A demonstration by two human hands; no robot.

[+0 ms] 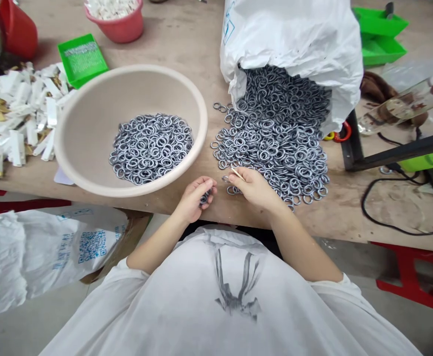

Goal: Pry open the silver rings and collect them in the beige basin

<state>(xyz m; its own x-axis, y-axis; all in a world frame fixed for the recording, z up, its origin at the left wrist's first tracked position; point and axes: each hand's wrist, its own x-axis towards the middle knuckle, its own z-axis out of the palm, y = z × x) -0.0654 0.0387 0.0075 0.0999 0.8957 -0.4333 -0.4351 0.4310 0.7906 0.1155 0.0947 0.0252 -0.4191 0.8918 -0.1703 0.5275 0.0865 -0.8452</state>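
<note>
My left hand (197, 199) is closed around a few grey rings (204, 197), just in front of a large beige basin (73, 170). Inside that basin lies a heap of similar rings (153, 148). My right hand (254, 187) pinches a thin, pale wooden stick (237, 172) at the near left edge of a loose ring pile (283, 153). A ring (225, 178) is close to the stick's tip; whether they touch I cannot tell. The pile spills from the mouth of a white sack (294, 34) lying on the table.
White plastic parts (19, 113) with brass-coloured pieces cover the table's left side. Behind the basin are a green tray (82, 59) and a pink bowl (125, 27). At right stand a black metal frame (405, 151), a cable (364, 207) and green bins (381, 37).
</note>
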